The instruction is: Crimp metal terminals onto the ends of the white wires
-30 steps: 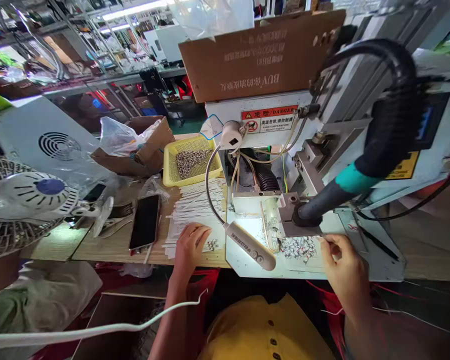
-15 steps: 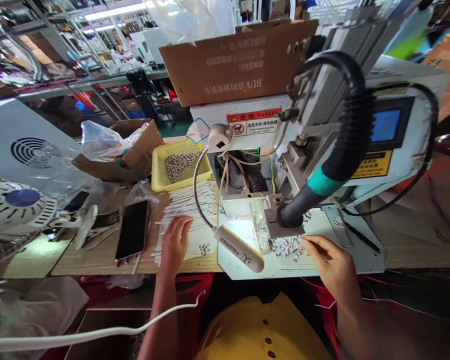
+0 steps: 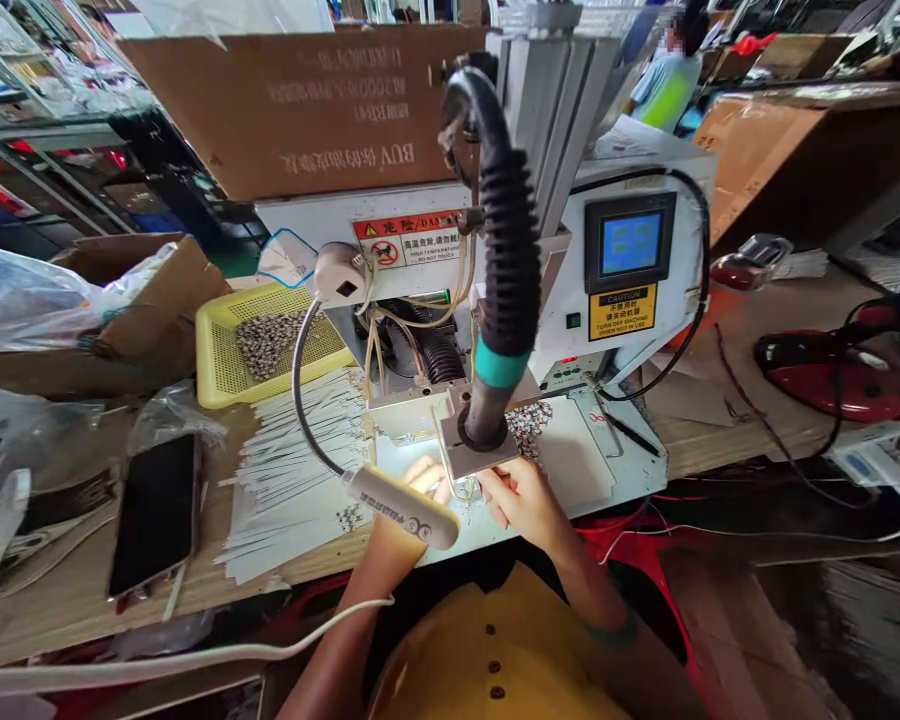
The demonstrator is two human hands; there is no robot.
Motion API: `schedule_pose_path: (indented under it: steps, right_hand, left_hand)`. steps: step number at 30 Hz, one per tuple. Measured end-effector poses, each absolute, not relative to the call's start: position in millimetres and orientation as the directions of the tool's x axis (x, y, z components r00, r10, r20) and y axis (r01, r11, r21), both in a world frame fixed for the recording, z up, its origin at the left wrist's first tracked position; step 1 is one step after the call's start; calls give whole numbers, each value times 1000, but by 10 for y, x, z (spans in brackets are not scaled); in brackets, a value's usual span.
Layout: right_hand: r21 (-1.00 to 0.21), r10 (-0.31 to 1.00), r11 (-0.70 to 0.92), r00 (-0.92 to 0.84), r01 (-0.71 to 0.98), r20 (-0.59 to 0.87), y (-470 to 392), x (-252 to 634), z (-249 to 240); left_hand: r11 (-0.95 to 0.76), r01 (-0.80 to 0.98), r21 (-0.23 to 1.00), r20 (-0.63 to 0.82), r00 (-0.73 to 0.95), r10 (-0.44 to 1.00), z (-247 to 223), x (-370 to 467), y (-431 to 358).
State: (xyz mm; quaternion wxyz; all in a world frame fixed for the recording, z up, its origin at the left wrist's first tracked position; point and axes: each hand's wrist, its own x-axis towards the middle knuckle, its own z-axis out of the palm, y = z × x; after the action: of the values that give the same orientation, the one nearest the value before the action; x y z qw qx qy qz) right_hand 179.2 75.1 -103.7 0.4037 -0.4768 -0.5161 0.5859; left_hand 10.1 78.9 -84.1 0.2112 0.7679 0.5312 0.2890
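Machine head (image 3: 461, 461) between your left hand (image 3: 427, 475), partly behind a lamp (image 3: 405, 508), and right hand (image 3: 526, 500), fingers bent; I cannot tell whether either pinches anything.

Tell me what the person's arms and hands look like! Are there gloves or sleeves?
The left hand is partly hidden; the right hand has slim, bare fingers. No gloves show. Both forearms are bare, with no sleeves over the parts you can see. The person wears a yellow top with dark round buttons down the front.
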Motion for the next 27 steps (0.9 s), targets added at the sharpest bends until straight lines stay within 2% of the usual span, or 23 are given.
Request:
schedule_pose_path:
  steps: [9, 17, 27]
  right_hand:
    - [-991, 964, -130, -232, 14, -130, 785, 1808, -1077]
    - [-993, 967, -112, -225, 34, -117, 774, 1813, -1044]
    - [-990, 967, -131, -215, 50, -138, 769, 1808, -983]
  left_hand:
    - [-268, 634, 725, 140, 245, 959, -973, 86, 788]
    - [-321, 590, 741, 221, 237, 946, -991, 80, 800]
    - [-300, 602, 740, 212, 215, 954, -951, 101, 787]
